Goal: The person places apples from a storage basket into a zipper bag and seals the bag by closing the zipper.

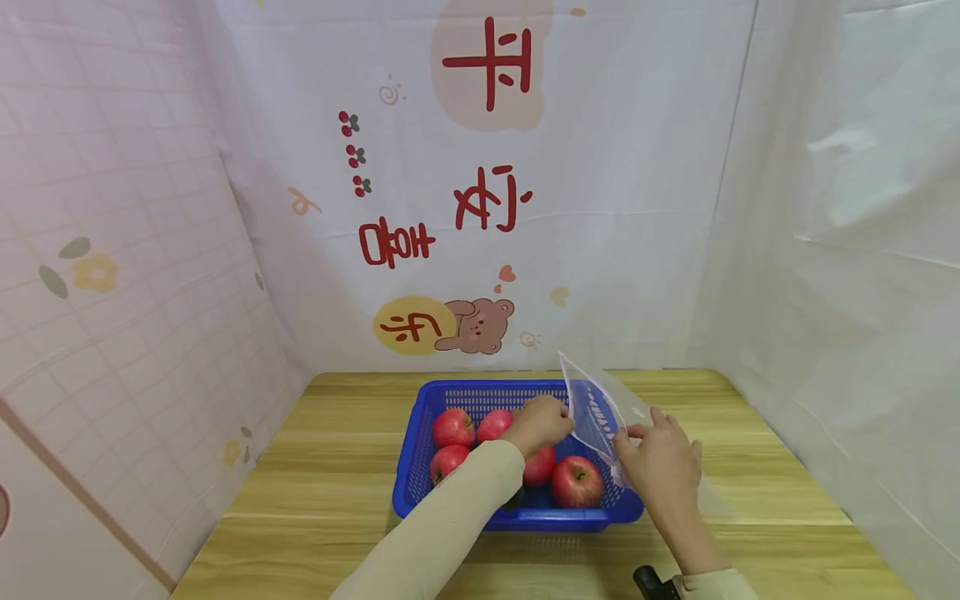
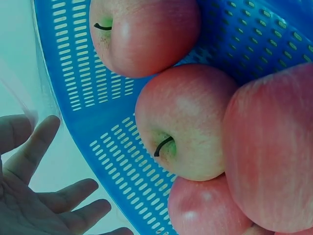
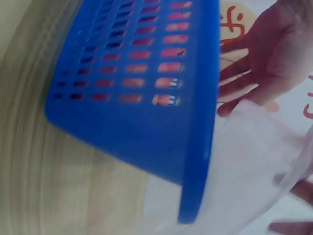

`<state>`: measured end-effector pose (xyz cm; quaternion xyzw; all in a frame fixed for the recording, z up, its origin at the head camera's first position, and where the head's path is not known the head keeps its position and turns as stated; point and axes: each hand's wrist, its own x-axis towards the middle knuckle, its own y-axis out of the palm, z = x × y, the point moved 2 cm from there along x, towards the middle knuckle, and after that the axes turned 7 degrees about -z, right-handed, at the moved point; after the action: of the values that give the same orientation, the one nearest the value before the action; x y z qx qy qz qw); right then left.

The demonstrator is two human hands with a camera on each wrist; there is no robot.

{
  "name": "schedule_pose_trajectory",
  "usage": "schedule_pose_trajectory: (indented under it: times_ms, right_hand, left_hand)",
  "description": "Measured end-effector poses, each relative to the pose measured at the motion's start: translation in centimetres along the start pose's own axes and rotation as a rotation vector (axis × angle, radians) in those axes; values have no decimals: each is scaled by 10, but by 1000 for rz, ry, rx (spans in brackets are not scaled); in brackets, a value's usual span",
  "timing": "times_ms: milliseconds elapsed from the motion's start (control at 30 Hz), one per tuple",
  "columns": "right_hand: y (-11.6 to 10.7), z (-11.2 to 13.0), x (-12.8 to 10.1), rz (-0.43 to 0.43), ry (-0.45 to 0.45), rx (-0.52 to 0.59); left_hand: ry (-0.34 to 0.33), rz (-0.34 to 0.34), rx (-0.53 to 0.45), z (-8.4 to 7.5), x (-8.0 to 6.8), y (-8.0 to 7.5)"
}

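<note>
A blue plastic basket (image 1: 480,389) on a wooden table holds several red apples (image 1: 577,482). My left hand (image 1: 547,421) hovers over the basket's right half, above the apples, its fingers loosely spread beside the edge of a clear plastic bag (image 1: 592,408). My right hand (image 1: 641,435) pinches that bag just right of the basket and holds it upright. The left wrist view shows apples (image 2: 186,122) against the basket wall (image 2: 88,98) and the relaxed left hand (image 2: 44,196). In the right wrist view the bag (image 3: 244,161) hangs by the basket's outer wall (image 3: 146,122), with the left hand (image 3: 274,49) beyond.
Bare wooden table (image 1: 337,467) lies to the left of, in front of and to the right of the basket. Cloth backdrops with printed pictures close in the back (image 1: 480,208) and both sides. A dark wrist device (image 1: 652,583) sits on my right forearm.
</note>
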<state>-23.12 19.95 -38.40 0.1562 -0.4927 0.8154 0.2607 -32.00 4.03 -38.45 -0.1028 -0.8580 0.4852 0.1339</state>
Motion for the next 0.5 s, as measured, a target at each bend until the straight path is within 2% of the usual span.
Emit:
schedule_pose_trajectory:
  times_ms: [100, 233, 333, 500]
  right_hand:
    - [4, -5, 2, -64, -69, 59]
    - [10, -9, -1, -209, -125, 122]
    - [13, -10, -4, -304, -123, 137]
    - [17, -9, -8, -365, -68, 149]
  left_hand:
    - [-5, 0, -2, 1, 0, -1]
    - [8, -12, 9, 4, 0, -2]
    - [15, -11, 7, 8, -1, -2]
    - [-3, 8, -20, 15, -3, -6]
